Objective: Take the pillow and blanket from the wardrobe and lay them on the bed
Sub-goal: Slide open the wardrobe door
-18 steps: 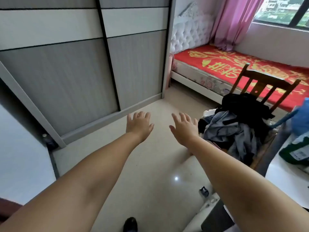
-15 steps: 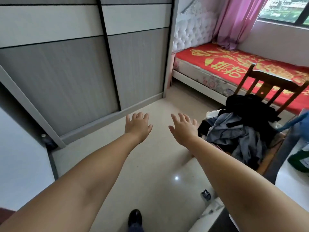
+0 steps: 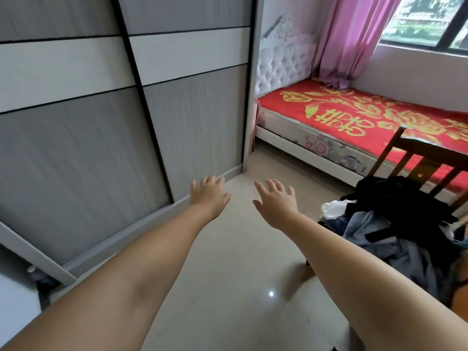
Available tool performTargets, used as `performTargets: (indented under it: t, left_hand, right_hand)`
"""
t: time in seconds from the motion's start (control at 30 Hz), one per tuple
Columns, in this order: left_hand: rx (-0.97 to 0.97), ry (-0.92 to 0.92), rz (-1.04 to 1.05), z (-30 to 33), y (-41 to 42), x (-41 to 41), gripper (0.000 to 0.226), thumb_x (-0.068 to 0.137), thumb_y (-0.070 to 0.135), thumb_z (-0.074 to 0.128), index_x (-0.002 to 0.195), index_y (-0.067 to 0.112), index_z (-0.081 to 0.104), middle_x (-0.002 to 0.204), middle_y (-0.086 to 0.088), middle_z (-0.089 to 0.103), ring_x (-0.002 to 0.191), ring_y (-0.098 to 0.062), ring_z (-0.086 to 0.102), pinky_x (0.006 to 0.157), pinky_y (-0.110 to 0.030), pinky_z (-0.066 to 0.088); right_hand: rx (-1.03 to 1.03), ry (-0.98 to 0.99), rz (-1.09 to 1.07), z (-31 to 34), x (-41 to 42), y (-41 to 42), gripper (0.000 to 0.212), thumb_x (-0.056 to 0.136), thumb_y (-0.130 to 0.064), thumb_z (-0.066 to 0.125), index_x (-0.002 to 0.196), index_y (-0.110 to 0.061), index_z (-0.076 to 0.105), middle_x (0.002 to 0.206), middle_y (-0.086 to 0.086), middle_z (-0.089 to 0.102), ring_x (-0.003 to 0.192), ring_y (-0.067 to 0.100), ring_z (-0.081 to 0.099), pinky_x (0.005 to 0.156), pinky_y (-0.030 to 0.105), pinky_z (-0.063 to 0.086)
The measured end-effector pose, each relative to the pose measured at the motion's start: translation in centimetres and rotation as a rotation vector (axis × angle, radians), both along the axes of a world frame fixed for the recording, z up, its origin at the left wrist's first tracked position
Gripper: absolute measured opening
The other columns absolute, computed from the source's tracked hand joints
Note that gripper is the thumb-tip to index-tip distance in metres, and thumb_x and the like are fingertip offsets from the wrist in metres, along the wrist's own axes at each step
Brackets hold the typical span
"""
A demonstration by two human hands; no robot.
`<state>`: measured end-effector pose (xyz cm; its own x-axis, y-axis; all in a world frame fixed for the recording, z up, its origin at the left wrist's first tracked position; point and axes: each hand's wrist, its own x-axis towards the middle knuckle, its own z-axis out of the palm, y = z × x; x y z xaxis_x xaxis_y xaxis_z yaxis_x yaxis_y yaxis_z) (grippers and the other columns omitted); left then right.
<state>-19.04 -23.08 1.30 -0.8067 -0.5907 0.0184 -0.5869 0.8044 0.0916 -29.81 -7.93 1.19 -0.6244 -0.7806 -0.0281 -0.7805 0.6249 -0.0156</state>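
Note:
A grey and white wardrobe (image 3: 106,138) with two sliding doors fills the left side; both doors are closed, so the pillow and blanket are hidden. The bed (image 3: 354,117) with a red and gold cover and a white tufted headboard stands at the back right. My left hand (image 3: 209,195) is stretched forward, fingers apart and empty, close to the bottom rail of the right door. My right hand (image 3: 277,201) reaches out beside it over the floor, also empty with fingers spread.
A wooden chair (image 3: 420,163) piled with dark and grey clothes (image 3: 395,224) stands at the right, between me and the bed. A pink curtain (image 3: 354,36) hangs by the window. Glossy beige floor (image 3: 240,274) lies ahead.
The view has moved forward and tilted up toward the wardrobe. The table items at the far right and my shoe have left the view. Both hands stay outstretched and empty.

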Motion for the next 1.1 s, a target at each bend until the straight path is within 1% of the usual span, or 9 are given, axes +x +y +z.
performTargets:
  t: [0.1,0.2,0.3,0.43,0.53,0.67,0.73,0.9,1.1]
  left_hand:
    - [-0.012,0.024,-0.064,0.8,-2.3,-6.2,0.047,0.095,0.044,0.039,0.134,0.017,0.04,0.137,-0.008,0.046,0.129,-0.027,0.039,0.109,-0.048,0.026]
    - [-0.051,0.045,-0.094,1.3,-5.2,-12.8,0.045,0.095,0.044,0.04,0.131,0.017,0.043,0.133,-0.009,0.049,0.126,-0.028,0.043,0.107,-0.047,0.028]
    - [-0.081,0.055,-0.077,1.9,-8.5,-19.7,0.044,0.094,0.045,0.041,0.127,0.017,0.046,0.129,-0.01,0.052,0.122,-0.028,0.046,0.103,-0.046,0.032]
    - [-0.052,0.097,-0.031,3.1,-13.4,-28.4,0.046,0.095,0.044,0.04,0.13,0.016,0.044,0.129,-0.01,0.052,0.121,-0.029,0.047,0.098,-0.042,0.036]
    - [-0.035,0.116,0.006,4.0,-17.4,-33.4,0.047,0.094,0.044,0.041,0.131,0.016,0.044,0.131,-0.011,0.052,0.122,-0.029,0.047,0.098,-0.042,0.037]
    - [-0.052,0.092,0.027,4.4,-22.7,-38.6,0.047,0.095,0.044,0.041,0.133,0.016,0.043,0.132,-0.011,0.051,0.122,-0.03,0.048,0.099,-0.041,0.037]
    - [-0.059,0.103,0.025,4.5,-25.6,-41.4,0.046,0.095,0.044,0.041,0.131,0.015,0.044,0.131,-0.011,0.052,0.121,-0.03,0.049,0.099,-0.04,0.037]
    - [-0.098,0.117,-0.049,4.7,-33.8,-48.7,0.048,0.095,0.044,0.04,0.132,0.015,0.044,0.132,-0.011,0.051,0.122,-0.029,0.049,0.1,-0.04,0.037]
    - [-0.214,0.111,-0.149,8.2,-45.4,-58.0,0.05,0.095,0.044,0.04,0.136,0.014,0.041,0.135,-0.012,0.049,0.126,-0.029,0.045,0.103,-0.04,0.036]
  right_hand:
    - [-0.005,0.004,-0.036,0.3,-5.8,-2.4,0.057,0.1,-0.045,0.032,0.151,-0.025,0.017,0.157,0.008,0.022,0.147,0.026,0.013,0.116,0.055,0.017]
    - [-0.02,0.029,-0.065,0.5,-12.5,-5.0,0.057,0.099,-0.045,0.033,0.15,-0.025,0.017,0.155,0.009,0.025,0.146,0.028,0.015,0.114,0.055,0.019]
    - [-0.026,0.045,-0.075,0.6,-19.7,-7.7,0.057,0.099,-0.045,0.035,0.15,-0.025,0.018,0.156,0.009,0.023,0.146,0.028,0.015,0.115,0.054,0.019]
    - [-0.029,0.054,-0.069,2.0,-29.8,-12.3,0.058,0.098,-0.045,0.036,0.15,-0.026,0.019,0.155,0.009,0.025,0.145,0.028,0.019,0.113,0.052,0.022]
    - [-0.035,0.04,-0.073,3.2,-36.0,-16.2,0.057,0.098,-0.042,0.036,0.15,-0.026,0.019,0.155,0.007,0.025,0.144,0.027,0.02,0.114,0.05,0.023]
    - [-0.041,-0.013,-0.056,2.8,-41.3,-22.2,0.056,0.099,-0.039,0.034,0.15,-0.026,0.018,0.156,0.006,0.024,0.145,0.026,0.018,0.114,0.05,0.023]
    - [-0.054,-0.015,-0.026,2.5,-43.5,-25.6,0.055,0.099,-0.04,0.034,0.15,-0.025,0.019,0.154,0.007,0.027,0.144,0.027,0.02,0.113,0.05,0.025]
    - [-0.095,-0.026,-0.026,2.4,-49.6,-34.9,0.054,0.098,-0.044,0.034,0.149,-0.027,0.022,0.154,0.006,0.027,0.143,0.027,0.024,0.112,0.05,0.028]
    - [-0.19,-0.009,-0.079,5.6,-57.9,-45.7,0.056,0.098,-0.045,0.034,0.149,-0.027,0.02,0.156,0.006,0.027,0.143,0.027,0.025,0.109,0.049,0.031]
